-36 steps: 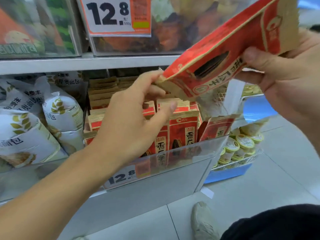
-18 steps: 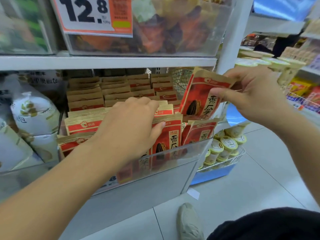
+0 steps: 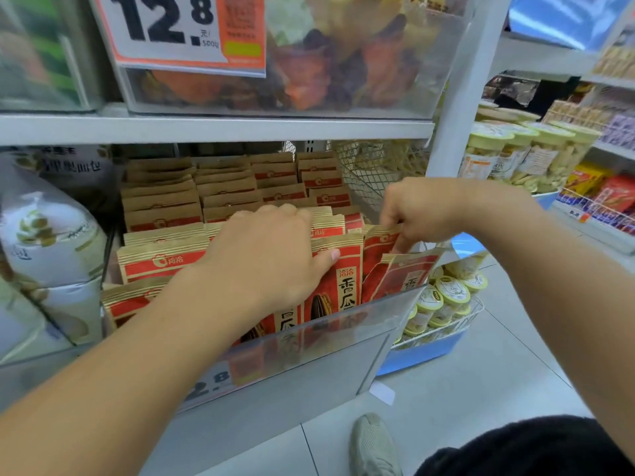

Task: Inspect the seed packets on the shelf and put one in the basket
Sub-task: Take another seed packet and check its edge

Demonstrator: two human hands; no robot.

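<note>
Inspection step, by the look of it: both hands are in among the red-and-kraft-paper seed packets [image 3: 338, 269] standing in rows behind the clear plastic shelf front [image 3: 343, 334]. Right hand [image 3: 422, 209] reaches down from above, fingers curled, pinching the top edge of one red seed packet at the right end of the front row [image 3: 379, 255], which sits in the row with its top just proud of its neighbours. Left hand [image 3: 268, 259] lies palm-down over the front packets, fingers relaxed and spread, thumb against a packet face, gripping nothing. No basket in view; where it is I cannot tell. Next move likely calls for settling on one packet, lifting it straight up clear of the plastic front without dragging neighbours, then finding the basket.
</note>
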